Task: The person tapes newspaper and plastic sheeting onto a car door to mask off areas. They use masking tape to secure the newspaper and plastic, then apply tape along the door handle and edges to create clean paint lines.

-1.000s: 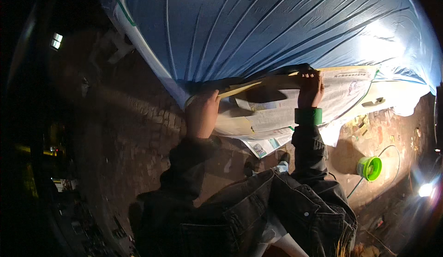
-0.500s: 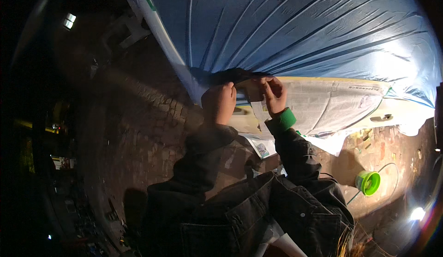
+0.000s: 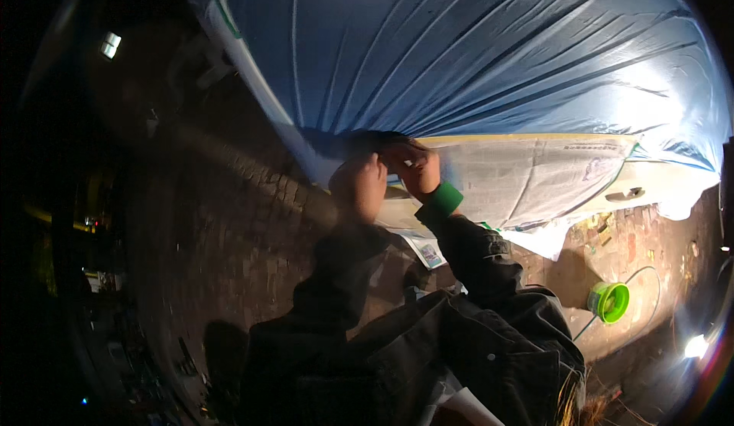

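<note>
My left hand (image 3: 361,186) and my right hand (image 3: 417,169) are close together at the left end of a newspaper sheet (image 3: 535,177). The fingers of both are bent inward and closed; shadow hides what they pinch. A green tape roll (image 3: 441,199) sits around my right wrist like a bracelet. The newspaper lies against the side of a pale vehicle body (image 3: 661,183), with a yellow tape strip (image 3: 527,136) along its top edge. Above it, a wrinkled blue plastic sheet (image 3: 459,59) covers the vehicle, its folds running toward my hands.
White paper (image 3: 544,242) and a loose printed sheet (image 3: 428,254) hang below the panel. On the paved ground (image 3: 252,242), a bright green bucket (image 3: 610,303) stands at the right, with a hose or cable beside it. A bright lamp (image 3: 696,346) shines at the lower right.
My right hand has moved left and slightly down, right up to my left hand. My left hand has dropped a little. The whole view has shifted slightly.
</note>
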A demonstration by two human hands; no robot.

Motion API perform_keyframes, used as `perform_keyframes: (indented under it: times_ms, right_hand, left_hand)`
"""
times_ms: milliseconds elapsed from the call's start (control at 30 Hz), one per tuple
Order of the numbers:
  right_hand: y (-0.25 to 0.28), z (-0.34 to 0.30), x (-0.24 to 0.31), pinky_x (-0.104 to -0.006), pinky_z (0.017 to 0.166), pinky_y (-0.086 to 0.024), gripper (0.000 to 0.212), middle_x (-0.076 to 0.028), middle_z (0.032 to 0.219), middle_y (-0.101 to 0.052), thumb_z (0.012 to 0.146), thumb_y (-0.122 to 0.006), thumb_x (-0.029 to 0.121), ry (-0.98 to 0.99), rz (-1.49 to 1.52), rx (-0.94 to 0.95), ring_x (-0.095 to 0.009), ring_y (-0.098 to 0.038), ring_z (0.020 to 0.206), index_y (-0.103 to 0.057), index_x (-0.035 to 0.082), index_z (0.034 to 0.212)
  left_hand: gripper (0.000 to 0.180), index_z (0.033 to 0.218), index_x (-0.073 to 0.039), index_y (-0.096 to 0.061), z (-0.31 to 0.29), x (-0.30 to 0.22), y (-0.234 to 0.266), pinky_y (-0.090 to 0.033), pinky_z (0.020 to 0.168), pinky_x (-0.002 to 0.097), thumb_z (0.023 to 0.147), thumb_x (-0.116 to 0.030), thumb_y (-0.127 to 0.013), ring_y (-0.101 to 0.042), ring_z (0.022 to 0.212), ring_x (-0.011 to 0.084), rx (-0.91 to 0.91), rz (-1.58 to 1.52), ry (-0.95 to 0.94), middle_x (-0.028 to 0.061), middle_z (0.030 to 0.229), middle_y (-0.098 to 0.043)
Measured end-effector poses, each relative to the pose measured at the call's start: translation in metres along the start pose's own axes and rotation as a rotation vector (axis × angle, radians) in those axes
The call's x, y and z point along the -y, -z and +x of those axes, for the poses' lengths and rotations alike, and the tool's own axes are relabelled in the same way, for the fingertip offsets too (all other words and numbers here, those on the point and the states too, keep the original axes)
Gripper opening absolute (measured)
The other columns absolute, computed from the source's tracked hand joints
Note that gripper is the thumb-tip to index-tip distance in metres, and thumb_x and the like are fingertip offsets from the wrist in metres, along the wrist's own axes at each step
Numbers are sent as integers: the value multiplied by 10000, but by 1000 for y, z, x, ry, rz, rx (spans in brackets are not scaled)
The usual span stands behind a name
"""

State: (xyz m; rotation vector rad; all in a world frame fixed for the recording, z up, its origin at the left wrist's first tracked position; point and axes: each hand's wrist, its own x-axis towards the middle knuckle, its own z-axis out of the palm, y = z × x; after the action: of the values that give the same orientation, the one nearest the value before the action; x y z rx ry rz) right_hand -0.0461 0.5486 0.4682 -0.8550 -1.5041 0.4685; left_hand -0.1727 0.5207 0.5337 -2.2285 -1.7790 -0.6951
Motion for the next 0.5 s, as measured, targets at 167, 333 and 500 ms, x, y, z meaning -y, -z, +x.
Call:
perform_keyframes:
  times_ms: [167, 333, 500]
  right_hand:
    - [-4, 2, -17, -334, 719, -543, 290, -51, 1007, -674, 767, -611, 95, 199, -144, 27, -228, -654, 887, -692, 132, 1043]
    - [-13, 8, -21, -342, 769, -538, 238, -79, 1058, -646, 786, -640, 97, 233, -255, 64, -242, -628, 974, -690, 78, 1018]
    - [-16, 6, -17, -373, 793, -547, 216, -106, 1021, -618, 773, -620, 73, 198, -188, 75, -316, -564, 1054, -662, 62, 985]
  left_hand:
    - [239, 1008, -64, -669, 2, 6, -8, -516, 725, 417, 843, -217, -590, -643, 832, 352, 153, -103, 162, 203, 898, -663]
    - [175, 925, -82, -692, 3, 27, -32, -492, 612, 419, 825, -190, -597, -624, 702, 372, 35, 74, 18, 197, 803, -656]
    - [156, 886, -85, -691, -5, 44, -58, -492, 593, 421, 824, -226, -668, -614, 659, 358, -271, 129, -131, 161, 759, -656]
